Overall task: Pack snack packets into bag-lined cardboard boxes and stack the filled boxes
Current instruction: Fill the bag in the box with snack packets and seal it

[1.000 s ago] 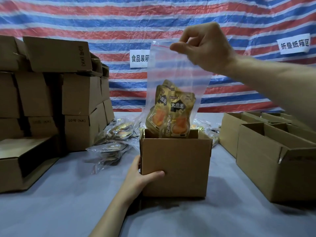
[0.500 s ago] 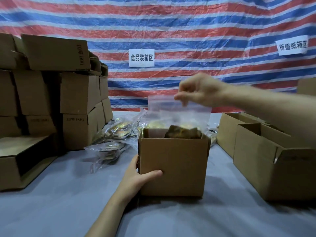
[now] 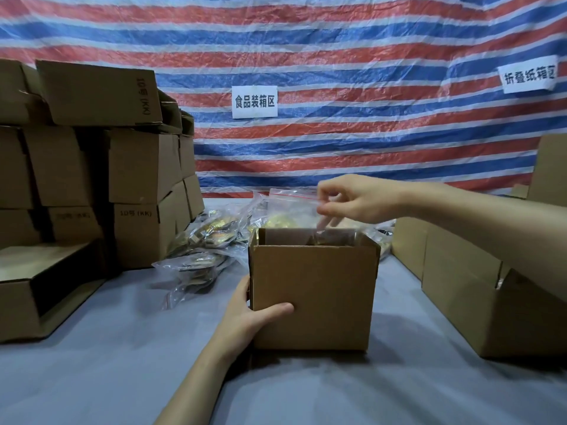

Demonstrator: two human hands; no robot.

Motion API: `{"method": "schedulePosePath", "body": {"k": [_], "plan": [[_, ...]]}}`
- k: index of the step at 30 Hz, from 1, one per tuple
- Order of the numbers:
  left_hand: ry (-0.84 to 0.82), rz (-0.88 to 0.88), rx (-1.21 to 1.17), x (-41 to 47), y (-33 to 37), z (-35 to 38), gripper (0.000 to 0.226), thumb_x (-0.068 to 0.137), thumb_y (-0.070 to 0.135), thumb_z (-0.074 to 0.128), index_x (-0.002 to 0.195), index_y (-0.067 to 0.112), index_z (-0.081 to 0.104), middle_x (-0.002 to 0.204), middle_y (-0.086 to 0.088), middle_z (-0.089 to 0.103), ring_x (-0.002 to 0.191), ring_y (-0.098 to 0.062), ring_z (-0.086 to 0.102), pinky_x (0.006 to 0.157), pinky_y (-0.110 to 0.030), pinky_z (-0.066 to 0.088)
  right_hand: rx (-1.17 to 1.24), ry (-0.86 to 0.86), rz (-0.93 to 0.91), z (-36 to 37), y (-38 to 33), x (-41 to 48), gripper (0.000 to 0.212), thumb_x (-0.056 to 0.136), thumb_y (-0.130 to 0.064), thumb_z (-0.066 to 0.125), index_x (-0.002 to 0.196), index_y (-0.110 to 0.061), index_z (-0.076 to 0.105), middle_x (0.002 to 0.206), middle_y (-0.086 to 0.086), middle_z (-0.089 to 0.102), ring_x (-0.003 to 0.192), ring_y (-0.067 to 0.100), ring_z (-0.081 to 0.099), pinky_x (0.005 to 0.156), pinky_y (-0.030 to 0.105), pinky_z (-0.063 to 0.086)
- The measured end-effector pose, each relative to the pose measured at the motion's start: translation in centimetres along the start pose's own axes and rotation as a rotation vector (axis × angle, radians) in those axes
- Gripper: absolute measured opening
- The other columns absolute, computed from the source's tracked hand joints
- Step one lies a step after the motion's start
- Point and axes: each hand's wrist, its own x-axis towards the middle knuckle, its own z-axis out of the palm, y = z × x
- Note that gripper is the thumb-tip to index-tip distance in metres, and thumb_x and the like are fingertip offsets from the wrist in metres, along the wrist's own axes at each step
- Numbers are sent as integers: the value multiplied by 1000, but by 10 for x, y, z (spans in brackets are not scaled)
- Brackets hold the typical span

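A right hand [image 3: 362,200] pinches the top right corner of a clear bag [image 3: 291,207] between thumb and forefinger, the other fingers pointing down toward the open box [image 3: 313,296] beneath. A second ago the same hand held the bag high above the box, its packets [image 3: 325,240] hanging in full view. Now the bag is down inside, and only its zip-strip top and a dark sliver of packet tops show above the rim. The drop appears all but done; by this view, what remains is to let go, tuck the upright film below the flaps and close the box for stacking.

The bag hangs straight below the pinch, its top rising from the box toward the far-left side of the opening, with the hand over the far-right side. The left hand [image 3: 245,317] grips the box's lower left corner, thumb across the front face and fingers round the side, as it did throughout the lowering.

Beyond the box, a pile [image 3: 208,240] of more bagged packets lies on the grey table [image 3: 122,363]. A stack [image 3: 138,167] of closed boxes stands at left; open boxes [image 3: 460,286] wait at right.
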Motion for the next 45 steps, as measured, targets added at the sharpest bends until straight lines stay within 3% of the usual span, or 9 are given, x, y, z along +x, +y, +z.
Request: {"method": "schedulePosePath", "body": {"k": [9,16,21,27,31,34,39,42,45], "plan": [[2,-5,9,0,0,0,88,51,35,92,130,18,58,119,-3,74,110,-21,71,83,-27,58,-10,273,-41,-9,-12,7,18,106,-27,48,91,-18,44,82,-1,77,77,10,75,73,43,61],[6,-8,-6,0,0,1,91,50,32,92,132,13,57,118,-5,75,108,-21,72,79,-25,58,342,-224,93,-13,-14,-4,25,108,-30,41,100,-7,40,105,11,78,97,30,75,83,48,62],[-8,14,33,-2,1,2,88,50,31,90,130,13,58,118,-6,74,108,-21,71,80,-24,56,490,-237,263,-4,-4,8,22,98,-33,61,97,-10,59,93,7,76,77,27,74,58,30,59],[2,30,45,-1,0,1,90,47,31,92,129,13,59,120,-10,72,108,-23,71,81,-26,57,229,-151,392,29,9,32,15,86,-31,80,84,-16,80,73,6,61,51,11,46,45,20,42],[2,25,52,0,-1,1,90,49,30,93,131,13,59,122,-10,72,110,-24,71,84,-28,57,110,-164,439,20,7,35,39,80,-44,83,96,-9,78,71,4,67,47,10,58,47,22,47],[7,21,61,1,-2,0,91,50,32,93,132,13,58,123,-8,72,114,-24,69,92,-36,57,84,-76,433,3,0,31,40,79,-45,83,99,-11,77,100,1,73,71,16,75,54,24,56],[23,14,70,1,-4,1,91,49,35,92,131,15,58,123,-6,72,117,-23,67,99,-42,55,-139,230,-50,-8,-21,8,2,86,-31,78,85,-33,78,85,-11,74,84,12,70,66,26,57],[23,22,73,1,-3,1,92,50,35,91,133,16,58,124,-5,72,118,-22,67,99,-40,55,-84,23,-29,10,-35,5,17,99,-30,61,99,-28,78,88,-11,76,84,9,72,70,23,60],[27,28,55,-1,-1,3,93,47,34,91,132,15,58,124,-7,71,116,-23,67,94,-35,57,-139,-202,181,34,-37,8,50,104,-57,35,106,-28,76,92,-12,74,90,9,70,81,28,55]]}}
